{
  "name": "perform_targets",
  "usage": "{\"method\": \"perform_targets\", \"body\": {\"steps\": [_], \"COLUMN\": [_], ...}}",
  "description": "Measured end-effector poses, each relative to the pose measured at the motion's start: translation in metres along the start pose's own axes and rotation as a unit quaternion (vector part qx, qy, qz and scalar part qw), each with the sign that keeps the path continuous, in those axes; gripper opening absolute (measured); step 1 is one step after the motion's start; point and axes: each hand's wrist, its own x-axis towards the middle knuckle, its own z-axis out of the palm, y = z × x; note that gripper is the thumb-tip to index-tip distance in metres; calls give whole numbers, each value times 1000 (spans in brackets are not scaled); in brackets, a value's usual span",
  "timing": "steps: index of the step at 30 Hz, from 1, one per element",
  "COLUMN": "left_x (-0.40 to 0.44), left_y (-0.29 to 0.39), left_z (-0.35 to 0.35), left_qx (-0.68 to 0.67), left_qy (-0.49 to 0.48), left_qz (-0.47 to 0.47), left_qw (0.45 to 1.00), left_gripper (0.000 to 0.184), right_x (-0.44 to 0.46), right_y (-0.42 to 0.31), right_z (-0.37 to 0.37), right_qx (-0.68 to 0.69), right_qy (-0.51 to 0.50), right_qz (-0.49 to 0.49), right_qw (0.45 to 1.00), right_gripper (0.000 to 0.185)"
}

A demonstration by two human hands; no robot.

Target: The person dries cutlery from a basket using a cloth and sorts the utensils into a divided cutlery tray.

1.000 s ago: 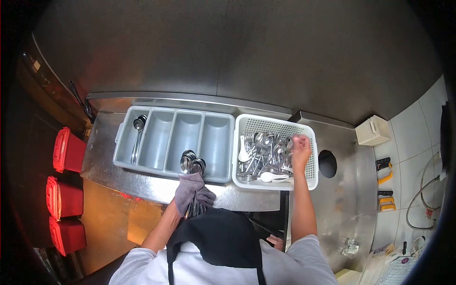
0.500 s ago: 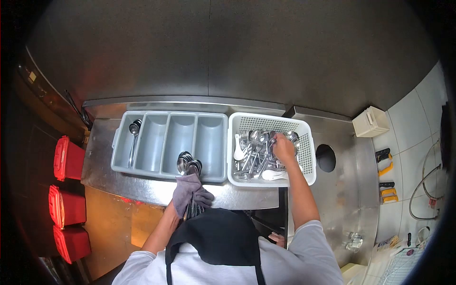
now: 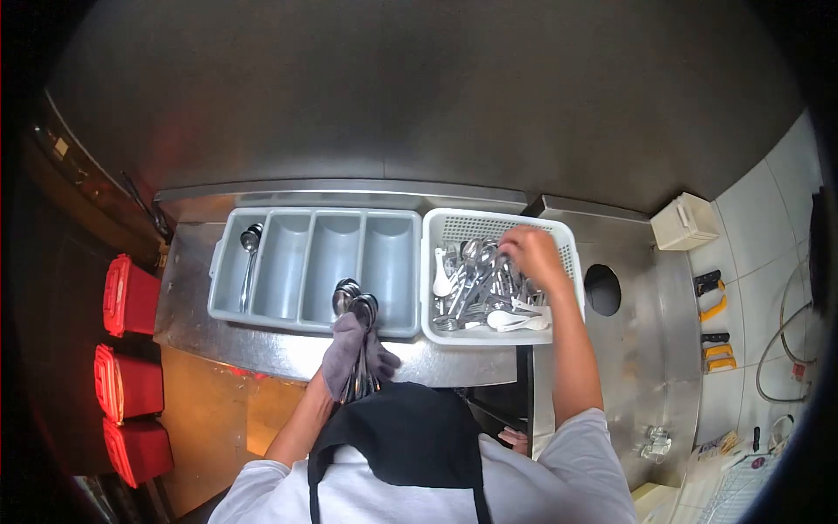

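"Far left on the worktop, the grey tray, a few spoons lying in its leftmost compartment!"
"Next along?"
"Left hand, in grey fabric, closed round a bunch of spoons, bowls at the tray's near edge!"
"Then the white basket, heaped with cutlery!"
"Right hand over it, fingers bent; gripping anything? Can't tell!"
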Motion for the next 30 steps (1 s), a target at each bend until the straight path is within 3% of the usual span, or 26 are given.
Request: {"method": "perform_targets", "body": {"steps": [1, 2, 4, 5, 8, 10, 12, 13, 14, 16, 17, 19, 21, 23, 25, 27, 30], "left_x": [-1, 11, 5, 6, 0, 6, 5, 7, 7, 5, 8, 19, 12, 1, -5, -9, -16], "left_y": [0, -2, -2, 1, 4, 1, 4, 9, 6, 2, 0, 1, 4, 5, 5, 5, 6], "left_z": [-11, -46, -24, -15, 14, 10, 14, 3, 13, 42, 25, -27, -32, -21, -20, -22, -23], "left_qx": [62, 62, 79, 89, 102, 102, 81, 113, 105, 92, -10, 176, 119, 43, 18, 6, -2], "left_qy": [47, 1, 8, 11, 14, 0, 10, -14, 18, 82, -6, -5, 2, 7, 9, 11, 12], "left_qz": [36, 71, 84, 86, 91, 90, 43, 12, 25, 52, 19, 70, 53, 28, 25, 28, 40], "left_qw": [996, 996, 993, 992, 991, 991, 996, 993, 994, 991, 1000, 982, 991, 999, 999, 1000, 999], "left_gripper": [46, 55, 60, 76, 93, 110, 115, 119, 120, 121, 97, 55, 53, 51, 50, 48, 46], "right_x": [2, 6, 11, 13, 8, 4, 0, -1, -2, -1, 0, 3, 10, 17, 16, 13, 4], "right_y": [-15, -30, -52, -59, -73, -97, -122, -132, -141, -167, -177, -178, -164, -111, -41, 4, 17], "right_z": [-16, -32, -56, -64, -50, -29, 3, 17, 38, 66, 71, 71, 73, 82, 108, 115, 126], "right_qx": [7, 18, 49, 94, 337, 394, 442, 488, 442, 397, 403, 424, 454, 300, 133, -12, -10], "right_qy": [47, 94, 136, 142, 91, 22, -32, -103, -96, -72, -95, -106, -87, -44, 85, 39, -57], "right_qz": [-5, -11, 15, 42, 189, 197, 166, 199, 122, 100, 118, 151, 180, 250, 237, 269, 280], "right_qw": [999, 995, 989, 984, 918, 897, 881, 843, 884, 909, 902, 887, 868, 920, 959, 962, 958], "right_gripper": [12, 11, 12, 9, 6, 9, 12, 12, 11, 19, 21, 22, 22, 24, 26, 27, 26]}}
